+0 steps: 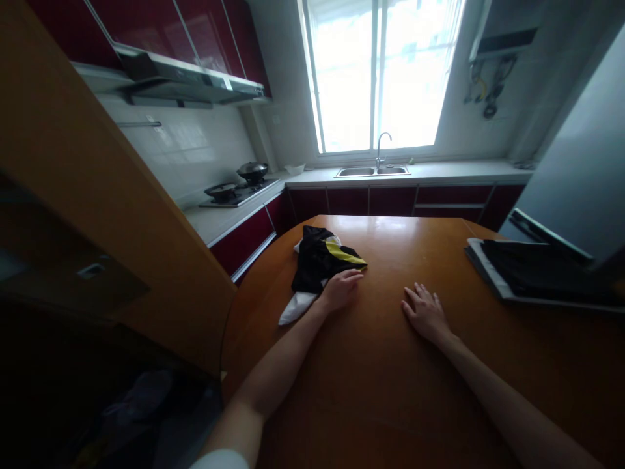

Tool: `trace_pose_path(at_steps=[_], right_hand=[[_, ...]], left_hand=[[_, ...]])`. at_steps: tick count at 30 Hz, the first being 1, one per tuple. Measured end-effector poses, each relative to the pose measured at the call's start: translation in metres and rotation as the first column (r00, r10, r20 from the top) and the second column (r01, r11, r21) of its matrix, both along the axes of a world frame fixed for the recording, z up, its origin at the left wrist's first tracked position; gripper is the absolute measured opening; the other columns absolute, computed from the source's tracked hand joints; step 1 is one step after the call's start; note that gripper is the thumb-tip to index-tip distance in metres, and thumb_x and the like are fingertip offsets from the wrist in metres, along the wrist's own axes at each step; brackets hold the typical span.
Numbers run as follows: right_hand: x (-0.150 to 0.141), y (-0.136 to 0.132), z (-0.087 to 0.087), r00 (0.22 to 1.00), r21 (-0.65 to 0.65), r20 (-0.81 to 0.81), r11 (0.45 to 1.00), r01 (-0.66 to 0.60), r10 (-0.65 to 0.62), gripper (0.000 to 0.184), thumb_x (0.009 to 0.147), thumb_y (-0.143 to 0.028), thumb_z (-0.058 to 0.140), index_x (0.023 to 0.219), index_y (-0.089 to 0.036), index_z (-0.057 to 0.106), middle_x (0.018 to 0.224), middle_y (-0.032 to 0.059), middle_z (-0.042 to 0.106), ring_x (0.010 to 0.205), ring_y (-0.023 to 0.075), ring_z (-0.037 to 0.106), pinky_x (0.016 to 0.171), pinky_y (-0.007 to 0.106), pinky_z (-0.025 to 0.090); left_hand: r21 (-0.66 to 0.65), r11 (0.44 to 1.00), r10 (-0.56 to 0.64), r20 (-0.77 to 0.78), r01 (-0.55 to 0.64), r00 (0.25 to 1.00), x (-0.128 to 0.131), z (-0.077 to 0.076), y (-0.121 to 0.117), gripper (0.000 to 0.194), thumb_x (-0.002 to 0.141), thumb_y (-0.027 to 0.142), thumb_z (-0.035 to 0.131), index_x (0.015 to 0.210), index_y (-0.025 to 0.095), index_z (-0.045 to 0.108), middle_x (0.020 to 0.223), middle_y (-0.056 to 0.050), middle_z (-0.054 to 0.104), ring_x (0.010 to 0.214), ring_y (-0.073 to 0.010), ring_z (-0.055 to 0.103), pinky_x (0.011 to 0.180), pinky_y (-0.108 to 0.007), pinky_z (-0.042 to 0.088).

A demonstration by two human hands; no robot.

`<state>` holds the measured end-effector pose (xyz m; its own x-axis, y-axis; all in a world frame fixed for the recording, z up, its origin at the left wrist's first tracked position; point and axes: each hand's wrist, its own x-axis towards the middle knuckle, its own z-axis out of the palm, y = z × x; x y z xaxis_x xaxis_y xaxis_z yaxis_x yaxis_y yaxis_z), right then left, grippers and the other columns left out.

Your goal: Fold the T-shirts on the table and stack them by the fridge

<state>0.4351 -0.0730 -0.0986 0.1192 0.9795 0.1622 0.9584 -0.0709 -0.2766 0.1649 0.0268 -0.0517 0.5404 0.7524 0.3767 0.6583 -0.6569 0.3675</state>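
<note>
A crumpled bundle of black cloth (315,264) with a yellow stripe (344,253) lies on the wooden table (385,365). White fabric (297,307) sticks out from under its near side. My left hand (339,290) is at the bundle's near right edge, fingers stretched to the right; whether it touches the cloth I cannot tell. Flat on the tabletop rests my right hand (426,314), its fingers spread and nothing in it. It lies to the right of the bundle, apart from it.
Folded dark and white cloths (532,270) lie stacked at the table's right side, near a pale fridge-like cabinet (576,150). Beyond the table are a sink (359,172), a covered wok (252,170) and a pan (222,190) on the stove. A wooden panel (161,247) stands at left.
</note>
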Motion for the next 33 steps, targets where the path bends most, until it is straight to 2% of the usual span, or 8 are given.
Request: trace_pose_path(at_steps=[3, 6, 11, 15, 20, 24, 28, 33], right_hand=[[0.002, 0.0, -0.002, 0.999, 0.037, -0.033, 0.999, -0.007, 0.008, 0.053, 0.099, -0.042, 0.041, 0.144, -0.017, 0.053, 0.158, 0.0158, 0.041, 0.15, 0.0289, 0.029, 0.121, 0.053, 0.019], [0.002, 0.0, -0.002, 0.994, 0.126, -0.102, 0.992, -0.01, 0.023, 0.049, 0.099, -0.038, 0.04, 0.141, -0.016, 0.055, 0.154, 0.0157, 0.046, 0.148, 0.0287, 0.034, 0.12, 0.053, 0.024], [-0.034, 0.016, 0.019, 0.967, 0.219, -0.118, 0.956, -0.196, 0.225, 0.041, 0.098, -0.036, 0.046, 0.128, -0.016, 0.065, 0.153, 0.015, 0.047, 0.148, 0.0286, 0.032, 0.12, 0.048, 0.027], [-0.095, 0.052, 0.046, 0.912, 0.139, -0.045, 0.907, -0.397, 0.407, 0.034, 0.1, -0.04, 0.046, 0.111, -0.023, 0.074, 0.161, 0.0092, 0.037, 0.153, 0.0306, 0.018, 0.121, 0.056, 0.016], [-0.138, 0.096, 0.052, 0.879, -0.079, 0.021, 0.877, -0.473, 0.476, 0.053, 0.103, -0.049, 0.038, 0.144, -0.018, 0.053, 0.164, 0.0157, 0.028, 0.153, 0.0321, 0.018, 0.12, 0.061, 0.011], [-0.119, 0.105, 0.039, 0.908, -0.089, 0.1, 0.913, -0.398, 0.406, 0.063, 0.105, -0.052, 0.028, 0.154, -0.014, 0.039, 0.162, 0.0176, 0.034, 0.151, 0.0299, 0.022, 0.121, 0.058, 0.007], [-0.066, 0.1, 0.028, 0.975, -0.104, 0.106, 0.977, -0.186, 0.197, 0.065, 0.105, -0.05, 0.023, 0.155, -0.012, 0.035, 0.162, 0.0189, 0.031, 0.151, 0.0298, 0.023, 0.12, 0.061, 0.012], [0.019, 0.078, 0.017, 0.993, -0.08, 0.083, 0.993, 0.086, -0.08, 0.068, 0.104, -0.05, 0.022, 0.154, -0.008, 0.036, 0.16, 0.0216, 0.034, 0.148, 0.0326, 0.029, 0.117, 0.061, 0.021]], left_hand=[[0.077, 0.996, 0.052, 0.043, -0.056, 0.998, -0.004, 0.006, -0.002, 0.036, 0.095, 0.018, 0.048, 0.126, 0.025, 0.067, 0.131, -0.005, 0.065, 0.125, -0.0195, 0.058, 0.112, -0.037, 0.044], [0.143, 0.949, 0.272, 0.078, -0.281, 0.959, -0.032, 0.01, -0.002, 0.037, 0.094, 0.021, 0.054, 0.129, 0.022, 0.063, 0.135, -0.008, 0.062, 0.133, -0.0235, 0.051, 0.114, -0.039, 0.04], [0.091, 0.872, 0.487, -0.072, -0.481, 0.87, -0.091, -0.006, -0.003, 0.07, 0.087, 0.042, 0.069, 0.15, 0.023, 0.044, 0.155, -0.012, 0.043, 0.149, -0.0328, 0.03, 0.121, -0.051, 0.026], [-0.017, 0.845, 0.53, -0.109, -0.535, 0.841, -0.106, -0.016, 0.001, 0.087, 0.085, 0.054, 0.07, 0.157, 0.024, 0.031, 0.161, -0.014, 0.034, 0.151, -0.0355, 0.023, 0.12, -0.055, 0.025], [-0.03, 0.866, 0.494, -0.1, -0.499, 0.863, -0.105, -0.017, 0.008, 0.091, 0.084, 0.059, 0.069, 0.158, 0.027, 0.027, 0.164, -0.013, 0.029, 0.153, -0.0344, 0.018, 0.12, -0.058, 0.02], [-0.087, 0.865, 0.487, -0.087, -0.493, 0.869, -0.11, -0.021, 0.01, 0.108, 0.08, 0.067, 0.069, 0.162, 0.029, 0.011, 0.167, -0.016, 0.017, 0.154, -0.0374, 0.012, 0.119, -0.06, 0.02], [-0.127, 0.848, 0.503, -0.112, -0.514, 0.857, -0.109, -0.022, 0.012, 0.122, 0.075, 0.068, 0.073, 0.163, 0.027, -0.001, 0.169, -0.018, 0.009, 0.154, -0.0392, 0.01, 0.119, -0.06, 0.019], [-0.151, 0.866, 0.45, -0.181, -0.477, 0.874, -0.106, -0.018, 0.012, 0.101, 0.084, 0.065, 0.066, 0.162, 0.03, 0.012, 0.167, -0.014, 0.021, 0.154, -0.0382, 0.013, 0.118, -0.065, 0.015]])
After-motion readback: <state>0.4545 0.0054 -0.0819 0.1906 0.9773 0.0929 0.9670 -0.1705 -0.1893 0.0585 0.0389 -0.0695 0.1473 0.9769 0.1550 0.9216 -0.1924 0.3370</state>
